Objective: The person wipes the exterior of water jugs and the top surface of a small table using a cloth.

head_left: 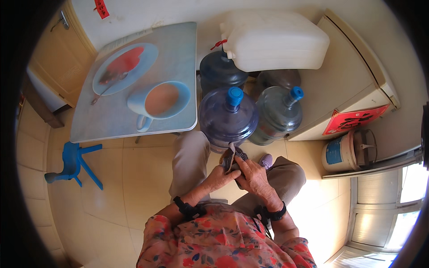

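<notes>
Above my lap, between my knees, both hands are on a small dark patterned fabric item (228, 158) with a pale edge; its exact kind is unclear. My left hand (219, 177) grips its left side, thumb pointing right. On the other side, my right hand (252, 175) holds it with fingers bent over its top. Part of the item is hidden by the fingers. Just beyond it stands a large blue water jug (228, 117) with a blue cap. A purple shoe (266, 161) shows beside my right hand.
A table (174, 50) with a printed cup and plate stands at the front left, a blue plastic stool (71, 164) below it. More water jugs (280, 110), a white plastic container (278, 40), a pale cabinet (335, 83) and a bucket (340, 152) stand ahead and right.
</notes>
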Demonstrator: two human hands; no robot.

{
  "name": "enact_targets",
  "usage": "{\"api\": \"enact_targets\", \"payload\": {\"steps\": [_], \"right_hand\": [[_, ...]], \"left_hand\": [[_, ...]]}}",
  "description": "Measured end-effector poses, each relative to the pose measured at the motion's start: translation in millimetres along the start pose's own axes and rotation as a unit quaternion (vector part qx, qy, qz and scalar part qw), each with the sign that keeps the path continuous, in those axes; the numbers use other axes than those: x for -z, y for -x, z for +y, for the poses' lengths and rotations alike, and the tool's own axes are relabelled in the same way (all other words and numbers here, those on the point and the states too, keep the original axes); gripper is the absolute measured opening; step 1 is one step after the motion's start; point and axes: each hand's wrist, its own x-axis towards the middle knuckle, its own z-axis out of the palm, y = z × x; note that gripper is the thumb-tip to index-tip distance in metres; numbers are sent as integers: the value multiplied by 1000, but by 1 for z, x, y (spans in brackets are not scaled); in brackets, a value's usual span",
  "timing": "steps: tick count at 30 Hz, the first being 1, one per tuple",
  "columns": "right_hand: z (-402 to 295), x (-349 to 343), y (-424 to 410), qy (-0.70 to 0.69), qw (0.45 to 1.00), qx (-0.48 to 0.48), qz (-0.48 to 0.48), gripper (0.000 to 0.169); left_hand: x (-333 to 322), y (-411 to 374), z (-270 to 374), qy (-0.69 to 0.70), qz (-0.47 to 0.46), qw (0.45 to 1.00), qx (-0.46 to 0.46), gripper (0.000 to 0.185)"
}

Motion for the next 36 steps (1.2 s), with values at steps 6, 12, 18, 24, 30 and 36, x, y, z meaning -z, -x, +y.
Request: {"api": "enact_targets", "payload": {"steps": [6, 12, 18, 24, 30, 36], "right_hand": [[1, 3, 17, -148, 985, -89, -5, 57], [12, 15, 22, -104, 988, -102, 56, 75], [8, 0, 18, -102, 981, -164, 35, 68], [21, 19, 30, -112, 974, -135, 144, 59], [46, 69, 54, 48, 889, -186, 416, 51], [73, 77, 81, 144, 908, -320, 229, 60]], "left_hand": [[8, -5, -9, 128, 39, 991, 11, 39], [4, -11, 1, 117, 35, 992, 32, 43], [-22, -21, 14, 58, -114, 992, 6, 35], [-34, -23, 22, 9, -129, 991, -47, 23], [-11, -21, 5, 35, -100, 994, -18, 30], [10, -26, 19, 43, -40, 997, -41, 28]]}}
